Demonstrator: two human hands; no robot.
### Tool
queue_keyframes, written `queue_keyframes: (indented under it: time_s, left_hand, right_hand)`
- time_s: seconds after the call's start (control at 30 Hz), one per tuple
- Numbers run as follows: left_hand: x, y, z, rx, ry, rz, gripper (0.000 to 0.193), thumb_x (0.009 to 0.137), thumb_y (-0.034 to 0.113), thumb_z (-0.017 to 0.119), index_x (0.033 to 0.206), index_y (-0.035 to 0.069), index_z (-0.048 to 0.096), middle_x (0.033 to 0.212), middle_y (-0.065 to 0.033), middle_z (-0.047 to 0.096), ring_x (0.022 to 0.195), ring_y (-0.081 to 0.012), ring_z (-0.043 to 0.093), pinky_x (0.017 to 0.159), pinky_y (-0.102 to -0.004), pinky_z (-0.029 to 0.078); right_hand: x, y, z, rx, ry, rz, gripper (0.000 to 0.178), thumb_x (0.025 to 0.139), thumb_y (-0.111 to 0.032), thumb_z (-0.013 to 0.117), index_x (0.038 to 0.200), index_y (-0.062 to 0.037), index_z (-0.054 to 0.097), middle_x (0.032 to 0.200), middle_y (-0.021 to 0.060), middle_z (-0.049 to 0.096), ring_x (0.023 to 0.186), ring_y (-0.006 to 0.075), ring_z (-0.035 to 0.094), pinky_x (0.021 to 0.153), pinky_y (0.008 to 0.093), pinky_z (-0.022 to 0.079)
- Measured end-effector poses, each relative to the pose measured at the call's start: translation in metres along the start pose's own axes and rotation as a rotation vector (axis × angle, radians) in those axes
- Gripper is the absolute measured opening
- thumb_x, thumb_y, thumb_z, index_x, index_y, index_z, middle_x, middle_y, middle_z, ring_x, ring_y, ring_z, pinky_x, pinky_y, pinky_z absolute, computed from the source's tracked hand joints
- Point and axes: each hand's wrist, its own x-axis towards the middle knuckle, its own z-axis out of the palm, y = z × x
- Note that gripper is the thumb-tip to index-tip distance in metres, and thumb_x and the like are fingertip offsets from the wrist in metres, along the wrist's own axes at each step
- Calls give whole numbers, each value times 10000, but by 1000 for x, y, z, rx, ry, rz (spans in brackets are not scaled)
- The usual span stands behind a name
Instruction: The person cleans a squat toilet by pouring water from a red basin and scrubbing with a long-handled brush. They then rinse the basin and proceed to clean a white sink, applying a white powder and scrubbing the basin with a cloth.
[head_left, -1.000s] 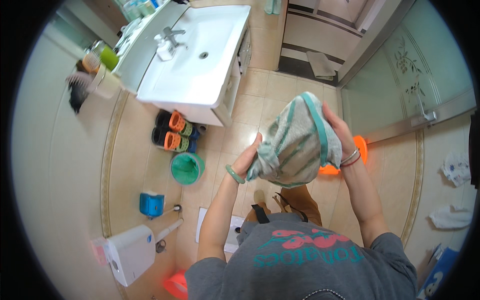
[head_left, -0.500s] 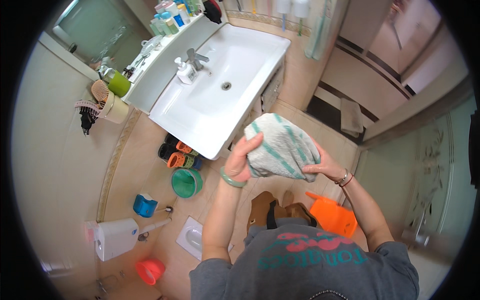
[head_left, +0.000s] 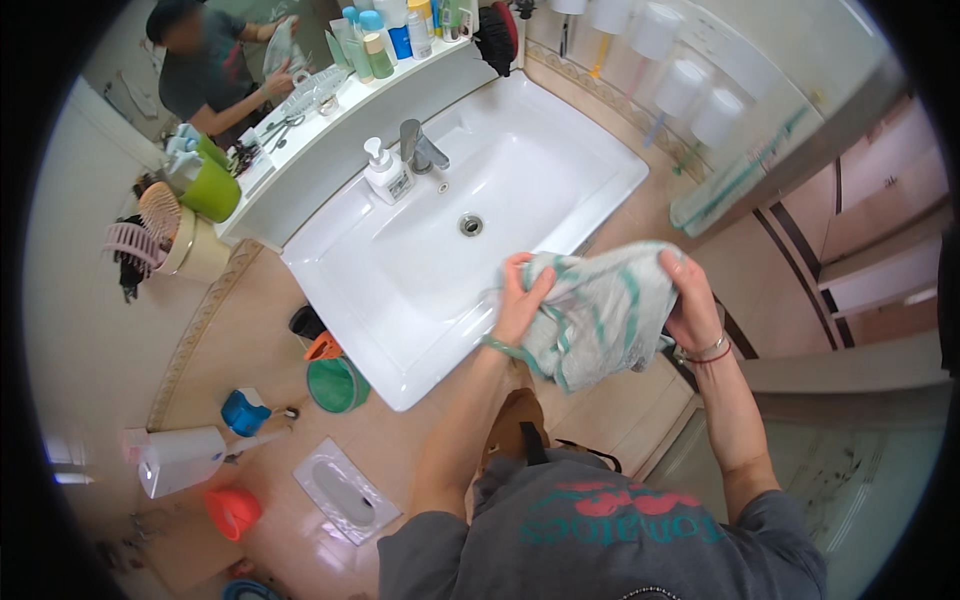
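On my feed I had the left hand and right hand closed round opposite sides of the towel; it hung bunched between them, its longer axis seeming to run hand to hand, neither hand nearer, by the sink's near edge

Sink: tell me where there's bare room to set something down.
Free: the left end of the sink, between the soap bottle and the near-left corner, and the basin around the drain. Crowded: the back rim, with tap and soap bottle, and the shelf behind, lined with bottles. The towel hides part of the front edge.
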Motion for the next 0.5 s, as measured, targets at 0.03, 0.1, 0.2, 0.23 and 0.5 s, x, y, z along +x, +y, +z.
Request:
queue_keyframes:
  time_s: [0.03,0.1,0.2,0.23,0.5]
  left_hand:
    - [13,-3,15,-412,-116,-297,509,928,386,543,1303,106,342,1300,-121,450,1155,-221,473,956,-391,419]
    - [35,-18,36,-787,-285,-526,480,936,379,528,1287,95,366,1280,-119,468,1135,-223,489,944,-388,432]
    - [59,-54,41,-994,-367,-573,440,947,368,505,1262,78,402,1250,-116,494,1105,-225,514,926,-382,451]
    - [67,-62,40,-1006,-347,-573,429,951,365,498,1254,73,414,1239,-115,502,1095,-226,522,920,-380,457]
    - [166,-72,57,-981,437,-514,355,970,342,456,1152,44,521,1040,-93,609,920,-234,613,795,-367,535]
  right_hand:
    - [27,-9,0,160,24,-6,313,930,-203,547,1151,19,538,1053,76,623,949,150,609,847,296,501]
    - [77,-15,-12,220,37,-82,339,929,-180,542,1202,16,495,1121,85,596,993,177,606,872,333,505]
    - [145,-12,-11,64,140,-145,329,899,-138,592,1184,8,516,1057,69,615,955,146,601,831,311,505]
    - [171,-3,-14,-52,131,-130,322,890,-131,606,1172,3,529,1040,64,619,939,135,598,815,304,502]
    - [347,101,20,-1403,-113,-743,430,778,-152,678,1154,13,550,1167,107,571,1075,241,500,934,389,365]
